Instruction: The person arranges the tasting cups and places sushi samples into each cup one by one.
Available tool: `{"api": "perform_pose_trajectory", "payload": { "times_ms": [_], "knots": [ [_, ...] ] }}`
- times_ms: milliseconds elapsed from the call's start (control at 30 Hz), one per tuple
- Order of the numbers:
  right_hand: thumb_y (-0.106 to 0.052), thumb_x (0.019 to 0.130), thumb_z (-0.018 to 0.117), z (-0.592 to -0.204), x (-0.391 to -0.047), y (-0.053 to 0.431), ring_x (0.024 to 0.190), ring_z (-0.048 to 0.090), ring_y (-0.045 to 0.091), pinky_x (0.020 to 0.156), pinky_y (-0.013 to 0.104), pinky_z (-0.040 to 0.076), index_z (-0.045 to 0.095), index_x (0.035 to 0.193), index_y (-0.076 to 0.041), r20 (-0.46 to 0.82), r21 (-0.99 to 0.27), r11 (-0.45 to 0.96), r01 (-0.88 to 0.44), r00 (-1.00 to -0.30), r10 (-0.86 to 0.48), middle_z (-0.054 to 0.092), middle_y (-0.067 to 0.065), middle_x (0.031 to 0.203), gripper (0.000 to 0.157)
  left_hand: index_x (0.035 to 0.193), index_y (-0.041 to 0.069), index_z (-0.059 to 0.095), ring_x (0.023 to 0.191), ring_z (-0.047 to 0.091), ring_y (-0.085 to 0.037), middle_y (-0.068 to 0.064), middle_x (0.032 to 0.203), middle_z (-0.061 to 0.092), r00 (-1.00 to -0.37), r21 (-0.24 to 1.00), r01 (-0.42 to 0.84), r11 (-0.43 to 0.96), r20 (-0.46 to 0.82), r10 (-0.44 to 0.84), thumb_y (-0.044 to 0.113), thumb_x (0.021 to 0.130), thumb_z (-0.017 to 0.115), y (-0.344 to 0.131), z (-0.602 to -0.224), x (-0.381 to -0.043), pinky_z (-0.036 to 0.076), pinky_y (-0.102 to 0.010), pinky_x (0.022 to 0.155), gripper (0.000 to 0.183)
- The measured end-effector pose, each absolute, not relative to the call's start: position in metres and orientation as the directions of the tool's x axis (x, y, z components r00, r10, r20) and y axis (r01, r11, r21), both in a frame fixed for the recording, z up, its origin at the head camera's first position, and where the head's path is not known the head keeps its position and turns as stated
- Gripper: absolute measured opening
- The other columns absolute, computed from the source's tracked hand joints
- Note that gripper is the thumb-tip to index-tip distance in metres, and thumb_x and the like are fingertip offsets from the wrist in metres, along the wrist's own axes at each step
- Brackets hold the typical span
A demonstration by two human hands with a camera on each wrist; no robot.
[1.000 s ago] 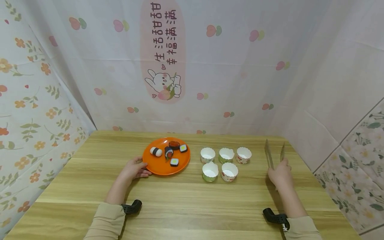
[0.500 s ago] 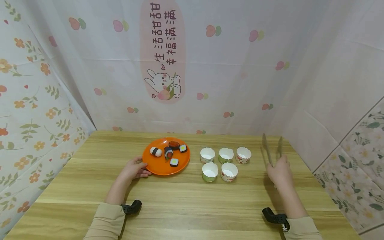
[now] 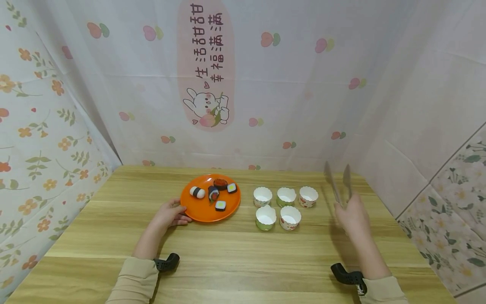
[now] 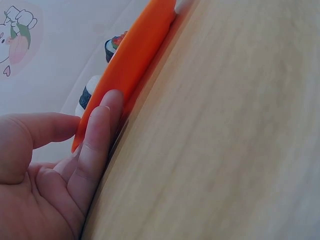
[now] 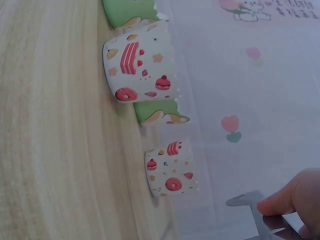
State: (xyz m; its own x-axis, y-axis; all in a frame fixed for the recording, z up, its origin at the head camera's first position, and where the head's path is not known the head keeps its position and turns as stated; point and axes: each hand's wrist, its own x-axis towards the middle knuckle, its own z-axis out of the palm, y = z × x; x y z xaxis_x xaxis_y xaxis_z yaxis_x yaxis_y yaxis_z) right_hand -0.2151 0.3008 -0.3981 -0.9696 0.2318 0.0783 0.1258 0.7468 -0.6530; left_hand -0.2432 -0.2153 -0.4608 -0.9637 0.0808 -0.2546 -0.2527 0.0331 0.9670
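Observation:
My left hand (image 3: 172, 214) pinches the near-left rim of an orange plate (image 3: 201, 213), thumb on top and fingers beneath, as the left wrist view shows. On the plate lie several toy sushi pieces: a white one with a dark band (image 3: 197, 192), a hand roll (image 3: 214, 194), a red roe-topped piece (image 3: 220, 183) and square rolls (image 3: 220, 205). At the right, my right hand (image 3: 353, 215) grips metal tongs (image 3: 332, 181) above the table, with their two arms spread apart and nothing between the tips. In the right wrist view the thumb presses on the tongs (image 5: 257, 215).
Several paper baking cups (image 3: 290, 218) stand in two rows between the plate and my right hand, some printed with cakes, some green. The wooden table (image 3: 235, 261) ends at a white patterned curtain (image 3: 303, 105) behind. A floral cloth (image 3: 49, 169) hangs at the left.
My right hand has raised the tongs and shifted them a little to the left, toward the paper cups. The left hand, plate and cups have stayed where they were.

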Motion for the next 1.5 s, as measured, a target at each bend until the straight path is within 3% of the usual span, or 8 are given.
{"api": "perform_pose_trajectory", "payload": {
  "times_ms": [133,567,667,800,967,1067,1300,1500],
  "knots": [
    [-0.024,0.098,0.052,-0.394,-0.214,0.294,0.112,0.041,0.060,0.085,0.068,0.041,0.016,0.143,0.016,0.094,-0.650,0.752,0.110,-0.970,0.223,0.038,0.040,0.132,0.070,0.145,-0.009,0.021,0.070,0.068,-0.020,-0.017,0.096,0.062,-0.964,0.968,-0.250,0.031,-0.252,0.082,0.007,0.101,0.044,-0.216,-0.462,-0.244,0.057,-0.029,0.067,0.052],
    [-0.027,0.098,0.055,-0.381,-0.209,0.279,0.116,0.040,0.059,0.086,0.070,0.039,0.019,0.146,0.010,0.142,-0.628,0.778,0.012,-0.981,0.129,0.040,0.037,0.134,0.071,0.145,-0.009,0.020,0.070,0.068,-0.020,-0.018,0.095,0.063,-0.965,0.968,-0.249,0.036,-0.251,0.080,0.007,0.102,0.044,-0.215,-0.459,-0.243,0.057,-0.029,0.067,0.052],
    [-0.028,0.097,0.056,-0.379,-0.207,0.275,0.109,0.049,0.055,0.081,0.065,0.045,0.022,0.146,0.009,0.165,-0.617,0.787,-0.015,-0.980,0.110,0.043,0.036,0.133,0.071,0.145,-0.009,0.021,0.069,0.068,-0.020,-0.017,0.094,0.063,-0.965,0.968,-0.247,0.032,-0.249,0.077,0.006,0.102,0.044,-0.216,-0.459,-0.243,0.057,-0.029,0.067,0.052],
    [-0.028,0.097,0.057,-0.377,-0.205,0.271,0.087,0.060,0.041,0.067,0.050,0.053,0.026,0.145,0.009,0.199,-0.601,0.798,-0.057,-0.977,0.081,0.046,0.034,0.130,0.068,0.145,-0.009,0.020,0.069,0.068,-0.020,-0.017,0.093,0.063,-0.965,0.968,-0.251,0.032,-0.252,0.075,0.006,0.101,0.044,-0.216,-0.460,-0.243,0.057,-0.029,0.066,0.052],
    [-0.025,0.095,0.060,-0.375,-0.202,0.265,0.069,0.057,0.026,0.053,0.035,0.050,0.031,0.142,0.008,0.223,-0.598,0.794,-0.108,-0.974,0.036,0.050,0.032,0.126,0.064,0.145,-0.010,0.019,0.069,0.068,-0.020,-0.016,0.092,0.064,-0.963,0.967,-0.254,0.034,-0.256,0.081,0.007,0.102,0.045,-0.216,-0.460,-0.243,0.057,-0.029,0.066,0.053],
    [-0.023,0.094,0.061,-0.374,-0.200,0.261,0.065,0.054,0.022,0.049,0.032,0.048,0.032,0.142,0.006,0.228,-0.603,0.787,-0.134,-0.974,0.009,0.053,0.030,0.119,0.064,0.145,-0.009,0.019,0.069,0.068,-0.020,-0.016,0.092,0.064,-0.964,0.968,-0.251,0.031,-0.252,0.086,0.007,0.102,0.045,-0.216,-0.460,-0.243,0.057,-0.029,0.066,0.053],
    [-0.020,0.092,0.065,-0.373,-0.196,0.249,0.055,0.048,0.018,0.043,0.031,0.044,0.033,0.145,0.002,0.264,-0.563,0.802,-0.198,-0.963,-0.052,0.056,0.012,0.077,0.066,0.144,-0.010,0.020,0.070,0.068,-0.020,-0.015,0.090,0.064,-0.966,0.970,-0.240,0.034,-0.242,0.094,0.007,0.101,0.044,-0.216,-0.462,-0.243,0.057,-0.029,0.067,0.052],
    [-0.018,0.090,0.068,-0.373,-0.195,0.241,0.059,0.049,0.016,0.047,0.030,0.045,0.040,0.141,-0.001,0.327,-0.515,0.801,-0.305,-0.934,-0.146,0.058,0.008,0.080,0.060,0.144,-0.010,0.020,0.069,0.068,-0.020,-0.016,0.090,0.064,-0.966,0.970,-0.241,0.026,-0.243,0.090,0.006,0.101,0.044,-0.216,-0.463,-0.243,0.057,-0.029,0.066,0.052]
  ]
}}
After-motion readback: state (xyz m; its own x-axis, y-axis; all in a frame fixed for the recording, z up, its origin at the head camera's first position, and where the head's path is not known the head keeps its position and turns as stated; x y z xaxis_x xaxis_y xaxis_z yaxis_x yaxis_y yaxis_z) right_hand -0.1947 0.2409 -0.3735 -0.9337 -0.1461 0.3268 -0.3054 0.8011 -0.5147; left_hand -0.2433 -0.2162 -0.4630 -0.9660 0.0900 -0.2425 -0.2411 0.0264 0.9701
